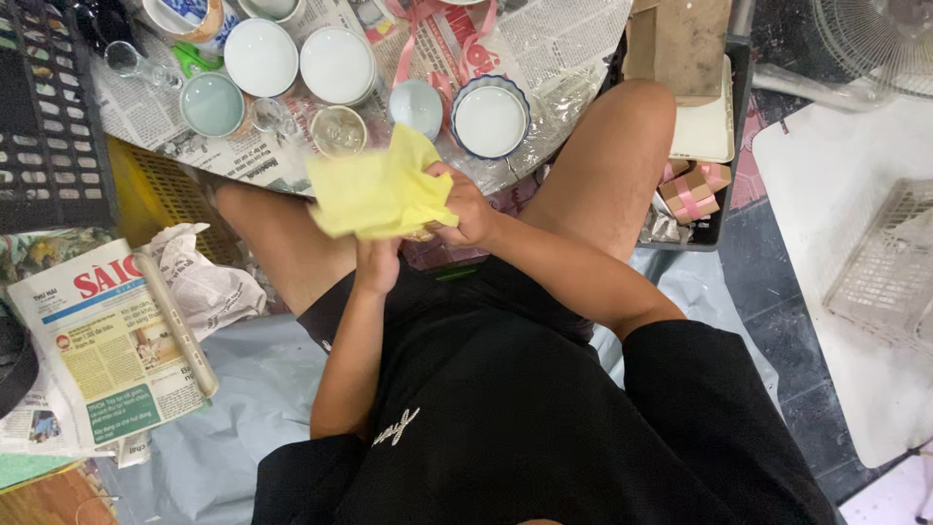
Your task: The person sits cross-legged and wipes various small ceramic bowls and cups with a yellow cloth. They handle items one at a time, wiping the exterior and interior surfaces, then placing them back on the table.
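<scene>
A yellow cloth (379, 192) is held up in front of me, between my knees. My right hand (465, 206) grips the cloth's right edge, and a small object shows just below its fingers, mostly hidden by the cloth. My left hand (377, 264) comes up under the cloth, its fingers covered by it. Both hands are closed around the cloth and whatever is wrapped in it.
Newspaper (544, 44) ahead holds white bowls (337, 64), a blue-rimmed bowl (490, 120), a pale green bowl (212, 104), small glass cups (338, 130). A folded newspaper stack (107, 340) lies left. Black crate (49, 107) far left, pink-ribboned box (692, 190) and white basket (889, 262) right.
</scene>
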